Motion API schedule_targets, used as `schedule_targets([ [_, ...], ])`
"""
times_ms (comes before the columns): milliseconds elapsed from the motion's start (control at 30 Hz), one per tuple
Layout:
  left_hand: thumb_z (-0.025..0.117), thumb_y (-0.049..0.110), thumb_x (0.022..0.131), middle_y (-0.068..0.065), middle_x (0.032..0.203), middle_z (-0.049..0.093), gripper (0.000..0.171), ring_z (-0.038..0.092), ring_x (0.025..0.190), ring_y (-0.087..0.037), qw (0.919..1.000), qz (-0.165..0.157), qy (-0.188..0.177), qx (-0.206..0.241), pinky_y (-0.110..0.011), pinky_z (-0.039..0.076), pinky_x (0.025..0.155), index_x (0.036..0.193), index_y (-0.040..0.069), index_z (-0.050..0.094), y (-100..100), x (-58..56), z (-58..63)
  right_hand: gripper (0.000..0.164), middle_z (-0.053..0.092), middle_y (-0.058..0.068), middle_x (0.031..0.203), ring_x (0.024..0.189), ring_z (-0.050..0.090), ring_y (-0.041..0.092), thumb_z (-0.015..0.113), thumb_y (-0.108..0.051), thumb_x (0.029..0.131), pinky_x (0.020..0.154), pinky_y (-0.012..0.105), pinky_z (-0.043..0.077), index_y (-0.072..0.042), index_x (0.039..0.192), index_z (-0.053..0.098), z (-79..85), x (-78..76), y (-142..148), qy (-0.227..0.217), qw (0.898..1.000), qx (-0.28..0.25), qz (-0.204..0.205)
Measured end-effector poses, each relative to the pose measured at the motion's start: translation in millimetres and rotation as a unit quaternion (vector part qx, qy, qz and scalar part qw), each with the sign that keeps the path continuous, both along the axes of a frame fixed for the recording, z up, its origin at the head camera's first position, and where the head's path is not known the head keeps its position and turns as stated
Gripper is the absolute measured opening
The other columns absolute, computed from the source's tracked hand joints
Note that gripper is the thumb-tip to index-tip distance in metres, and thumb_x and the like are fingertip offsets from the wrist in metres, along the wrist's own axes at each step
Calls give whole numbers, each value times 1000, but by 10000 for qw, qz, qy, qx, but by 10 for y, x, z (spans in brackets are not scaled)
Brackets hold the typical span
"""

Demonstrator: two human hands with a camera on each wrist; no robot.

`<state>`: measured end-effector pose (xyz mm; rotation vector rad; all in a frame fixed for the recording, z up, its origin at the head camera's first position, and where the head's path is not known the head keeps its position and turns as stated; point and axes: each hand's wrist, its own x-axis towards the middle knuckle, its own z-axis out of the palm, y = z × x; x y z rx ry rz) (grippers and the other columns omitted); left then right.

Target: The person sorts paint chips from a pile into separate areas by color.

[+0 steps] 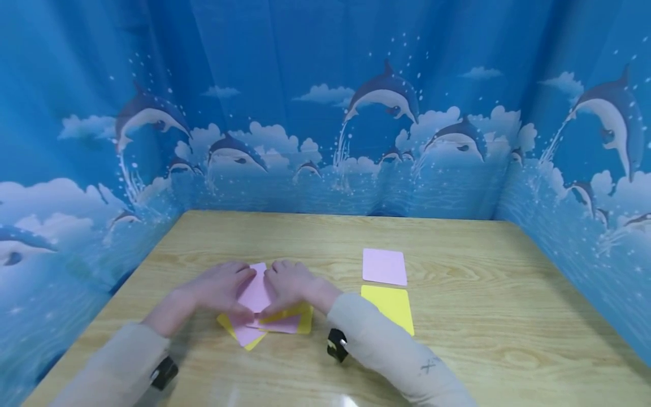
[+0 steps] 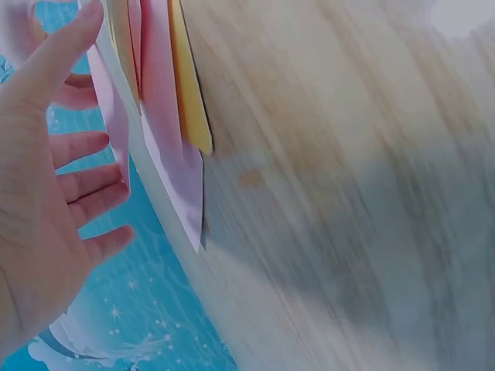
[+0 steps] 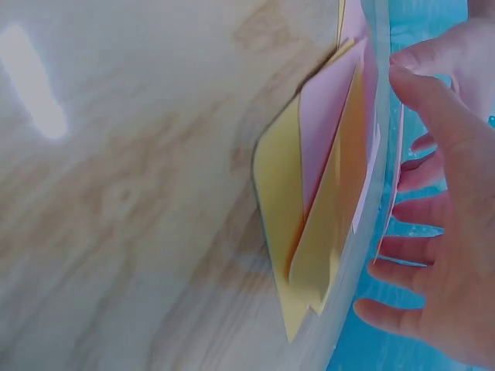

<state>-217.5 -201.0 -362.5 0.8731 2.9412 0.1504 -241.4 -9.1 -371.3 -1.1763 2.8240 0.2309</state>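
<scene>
Both hands meet over a loose pile of overlapping pink and yellow square cards at the left of the table. Between them is a pink card (image 1: pixel 256 294), raised off the pile, its thin edge showing in the right wrist view. My left hand (image 1: pixel 224 287) holds the left side of this card with thumb and fingers. At its other side my right hand (image 1: pixel 291 285) holds it likewise, the two thumbs close together. Below lie pink cards (image 1: pixel 249 336) and yellow cards (image 1: pixel 306 321), fanned at different angles; the hands hide part of them.
To the right, a single pink card (image 1: pixel 384 267) lies flat behind a yellow card (image 1: pixel 391 305), which the right sleeve (image 1: pixel 376 333) partly covers. The wood-grain table (image 1: pixel 483 316) is bordered by a blue dolphin-print curtain (image 1: pixel 305 85) at the back and sides.
</scene>
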Motion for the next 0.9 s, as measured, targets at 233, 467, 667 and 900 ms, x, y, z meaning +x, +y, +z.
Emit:
schedule_targets([
  [233, 69, 60, 67, -13, 125, 50, 88, 46, 114, -31, 9994, -227, 220, 148, -48, 40, 94, 130, 2, 49, 98, -39, -16, 86, 51, 2, 111, 94, 48, 14, 55, -77, 68, 76, 31, 48, -12, 124, 51, 25, -58, 154, 189, 9996, -122, 171],
  [467, 69, 60, 67, -9, 117, 52, 83, 49, 106, -26, 9988, -384, 308, 27, -43, 43, 89, 126, 4, 51, 176, -93, -21, 84, 50, 2, 110, 93, 47, 13, 59, -73, 68, 75, 29, 45, -11, 124, 51, 51, -77, 333, 283, 9991, -220, 246],
  [667, 70, 61, 66, -11, 114, 53, 83, 50, 104, -27, 9965, -699, 438, 115, -43, 44, 88, 123, 3, 52, 254, -126, -21, 84, 50, 5, 114, 98, 47, 15, 61, -71, 68, 80, 29, 44, -10, 124, 51, 61, -96, 503, 346, 9979, -374, 399],
  [900, 70, 60, 67, -12, 119, 52, 84, 48, 110, -28, 9952, -803, 525, 203, -42, 41, 93, 125, 3, 50, 364, -188, -23, 85, 49, 9, 123, 110, 46, 20, 62, -69, 70, 87, 34, 44, -8, 128, 50, 94, -121, 712, 398, 9969, -548, 411],
])
